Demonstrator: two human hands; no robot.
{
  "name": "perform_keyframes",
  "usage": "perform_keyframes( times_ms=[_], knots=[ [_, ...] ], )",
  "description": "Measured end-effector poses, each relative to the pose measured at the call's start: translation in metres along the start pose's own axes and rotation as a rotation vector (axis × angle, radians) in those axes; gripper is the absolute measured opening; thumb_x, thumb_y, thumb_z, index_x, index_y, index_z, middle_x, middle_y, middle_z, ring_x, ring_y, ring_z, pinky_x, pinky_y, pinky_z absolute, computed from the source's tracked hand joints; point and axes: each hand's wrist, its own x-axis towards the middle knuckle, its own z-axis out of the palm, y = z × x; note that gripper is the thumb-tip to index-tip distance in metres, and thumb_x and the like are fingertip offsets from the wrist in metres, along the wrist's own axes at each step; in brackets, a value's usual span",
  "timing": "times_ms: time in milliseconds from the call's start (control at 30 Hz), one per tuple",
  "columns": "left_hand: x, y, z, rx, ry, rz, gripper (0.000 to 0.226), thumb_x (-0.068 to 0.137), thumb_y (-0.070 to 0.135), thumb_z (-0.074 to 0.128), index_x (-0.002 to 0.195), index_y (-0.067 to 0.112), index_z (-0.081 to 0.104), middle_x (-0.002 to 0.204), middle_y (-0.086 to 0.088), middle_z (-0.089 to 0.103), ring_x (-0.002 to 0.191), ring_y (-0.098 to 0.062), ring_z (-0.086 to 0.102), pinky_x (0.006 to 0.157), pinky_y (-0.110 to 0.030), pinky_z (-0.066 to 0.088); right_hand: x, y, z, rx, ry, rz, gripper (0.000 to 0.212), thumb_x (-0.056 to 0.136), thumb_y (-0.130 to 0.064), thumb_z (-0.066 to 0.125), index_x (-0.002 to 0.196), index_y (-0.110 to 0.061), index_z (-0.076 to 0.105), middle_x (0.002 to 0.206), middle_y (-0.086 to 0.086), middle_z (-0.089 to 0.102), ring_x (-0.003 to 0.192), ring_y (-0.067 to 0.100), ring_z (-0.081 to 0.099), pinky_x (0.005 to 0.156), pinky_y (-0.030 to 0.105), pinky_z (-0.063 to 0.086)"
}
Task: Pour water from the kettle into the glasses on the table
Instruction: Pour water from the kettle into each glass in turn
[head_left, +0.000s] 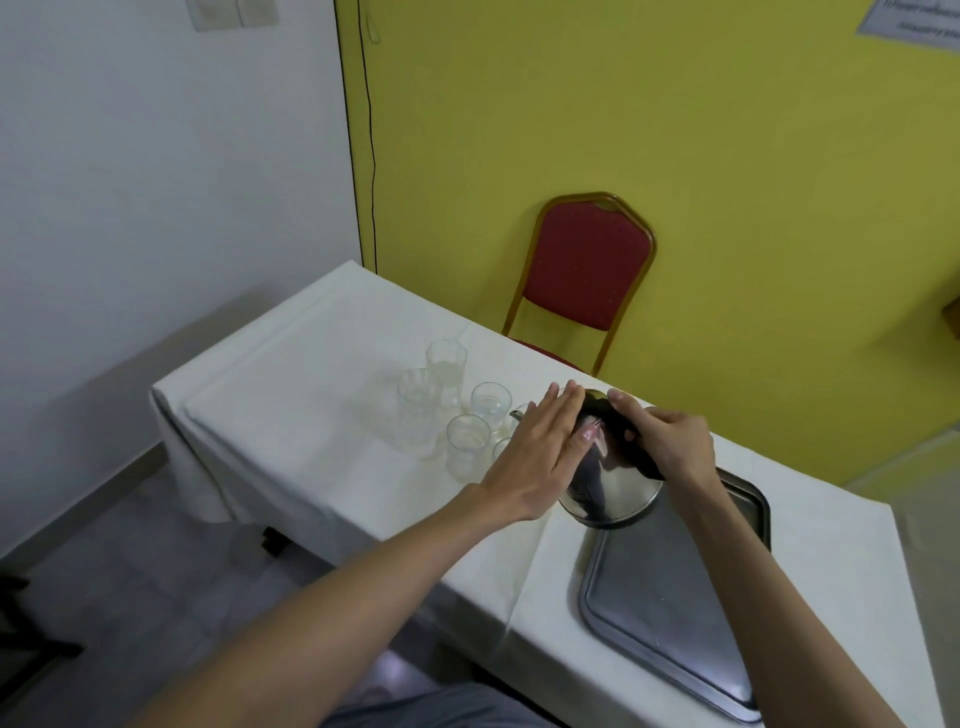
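Tipping the kettle (610, 483) toward the glasses (467, 441), the right hand (670, 447) is clenching its black handle, the left hand (540, 447) lying flat on its side — crowded glasses are risking spills.

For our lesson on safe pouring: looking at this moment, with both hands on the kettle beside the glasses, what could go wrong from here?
1. The glasses stand in a tight cluster right by the kettle; its spout or the left hand could knock one over.
2. The left hand lies flat on the metal body; if the kettle is hot, it may burn.
3. Water missing a narrow glass would soak the white tablecloth.
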Motion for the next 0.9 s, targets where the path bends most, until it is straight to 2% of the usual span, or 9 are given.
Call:
perform_keyframes(
  times_ms=[167,267,400,467,567,700,900],
  knots=[
    [-0.014,-0.018,-0.015,-0.053,0.020,-0.052,0.063,0.101,0.052,0.014,0.155,0.023,0.000,0.164,0.010,-0.001,0.146,0.002,-0.014,0.118,-0.025,-0.008,-0.007,-0.019,0.026,-0.169,0.004,-0.040,0.060,0.072,-0.070,0.073,0.050,-0.014,0.068,0.034,-0.009,0.053,0.044,0.017,0.050,0.054,0.030,0.040],
    [-0.021,-0.028,-0.021,-0.096,0.012,-0.091,0.060,0.102,0.048,0.017,0.155,0.023,0.001,0.164,0.008,-0.001,0.146,0.001,-0.012,0.120,-0.028,-0.006,-0.014,-0.028,0.041,-0.282,0.010,-0.061,0.062,0.074,-0.072,0.069,0.045,-0.017,0.064,0.031,-0.011,0.051,0.036,0.006,0.049,0.049,0.028,0.035],
    [-0.028,-0.038,-0.027,-0.166,-0.019,-0.138,0.060,0.103,0.048,0.017,0.155,0.026,-0.002,0.163,0.010,-0.005,0.142,0.007,-0.015,0.121,-0.029,-0.002,-0.018,-0.033,0.056,-0.369,0.028,-0.091,0.065,0.075,-0.073,0.069,0.046,-0.015,0.062,0.037,-0.005,0.054,0.046,0.016,0.052,0.050,0.029,0.037],
    [-0.030,-0.040,-0.028,-0.193,-0.022,-0.144,0.060,0.103,0.048,0.018,0.155,0.025,-0.002,0.163,0.009,-0.007,0.144,0.004,-0.014,0.120,-0.028,-0.002,-0.019,-0.034,0.060,-0.405,0.042,-0.101,0.066,0.074,-0.074,0.068,0.048,-0.014,0.064,0.044,0.001,0.059,0.049,0.019,0.054,0.052,0.031,0.039],
    [-0.033,-0.043,-0.029,-0.203,-0.028,-0.154,0.061,0.103,0.049,0.018,0.155,0.025,-0.003,0.163,0.009,-0.008,0.145,0.001,-0.014,0.119,-0.025,-0.001,-0.022,-0.038,0.065,-0.448,0.060,-0.125,0.065,0.074,-0.074,0.068,0.048,-0.015,0.065,0.043,0.001,0.058,0.049,0.020,0.055,0.050,0.030,0.038],
    [-0.035,-0.050,-0.032,-0.205,-0.031,-0.152,0.062,0.102,0.050,0.019,0.155,0.027,-0.002,0.163,0.011,-0.008,0.140,0.007,-0.014,0.116,-0.022,-0.001,-0.026,-0.042,0.072,-0.500,0.074,-0.142,0.065,0.076,-0.074,0.066,0.049,-0.015,0.065,0.045,0.002,0.060,0.049,0.021,0.055,0.050,0.029,0.037],
    [-0.039,-0.055,-0.034,-0.216,-0.025,-0.130,0.066,0.099,0.058,0.017,0.154,0.029,-0.005,0.163,0.013,-0.008,0.143,0.004,-0.011,0.117,-0.025,0.004,-0.031,-0.049,0.076,-0.563,0.087,-0.165,0.065,0.077,-0.075,0.064,0.050,-0.017,0.065,0.046,0.003,0.062,0.050,0.021,0.058,0.050,0.028,0.037]
  ],
)
